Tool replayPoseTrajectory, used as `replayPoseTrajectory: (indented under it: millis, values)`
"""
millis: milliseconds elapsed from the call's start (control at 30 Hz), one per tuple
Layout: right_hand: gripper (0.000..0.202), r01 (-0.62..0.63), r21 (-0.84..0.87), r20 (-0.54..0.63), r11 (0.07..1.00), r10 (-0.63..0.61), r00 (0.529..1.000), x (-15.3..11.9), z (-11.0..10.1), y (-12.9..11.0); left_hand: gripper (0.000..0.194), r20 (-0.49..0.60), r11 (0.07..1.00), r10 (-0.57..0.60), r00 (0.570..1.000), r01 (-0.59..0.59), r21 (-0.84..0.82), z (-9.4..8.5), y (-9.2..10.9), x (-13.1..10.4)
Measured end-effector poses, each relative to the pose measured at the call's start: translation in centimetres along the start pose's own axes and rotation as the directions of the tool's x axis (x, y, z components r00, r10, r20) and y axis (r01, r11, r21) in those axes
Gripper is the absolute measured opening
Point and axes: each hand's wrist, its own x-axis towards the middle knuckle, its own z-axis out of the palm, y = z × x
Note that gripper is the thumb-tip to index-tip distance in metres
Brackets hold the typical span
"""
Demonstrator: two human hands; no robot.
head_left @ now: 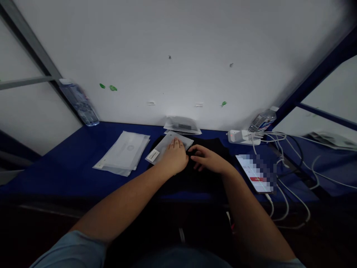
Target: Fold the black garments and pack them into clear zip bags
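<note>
My left hand (176, 155) lies flat, fingers stretched forward, on a translucent plastic bag (165, 144) with a small white label (153, 155) at its near left corner. Under the bag is a piece of black fabric (178, 182) spread on the blue tabletop. Close by on the right, my right hand (205, 158) hovers over or rests on the fabric, its fingers loosely curled and apart, holding nothing that I can see. Its fingertips point toward the bag's right edge.
A stack of translucent bags (122, 152) lies to the left, and more bags (182, 125) are against the wall. Bottles (79, 104) stand at both ends. On the right are a power strip (242, 136), a phone (253, 173) and tangled white cables (290, 206).
</note>
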Motion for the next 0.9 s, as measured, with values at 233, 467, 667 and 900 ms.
replayPoseTrajectory:
  millis: [233, 467, 667, 900]
  values:
    - [0.031, -0.029, 0.297, -0.051, 0.954, 0.047, 0.998, 0.5, 0.3, -0.2, 0.061, -0.095, 0.997, -0.033, 0.995, 0.026, -0.076, -0.9, -0.4, 0.4]
    - [0.033, 0.029, 0.469, -0.066, 0.882, 0.003, 0.998, 0.8, 0.3, 0.4, 0.062, -0.080, 0.996, -0.009, 0.997, 0.001, -0.093, -1.7, 0.5, -0.2]
    - [0.039, 0.056, 0.542, 0.024, 0.839, -0.082, 0.996, 1.8, 2.6, 0.3, 0.061, -0.101, 0.992, -0.010, 0.995, -0.003, -0.129, -1.3, 0.8, -0.3]
    - [0.048, 0.041, 0.571, 0.010, 0.820, -0.057, 0.998, 2.6, 3.3, 0.1, 0.062, -0.074, 0.994, -0.025, 0.997, 0.017, -0.112, -1.9, 1.5, -0.7]
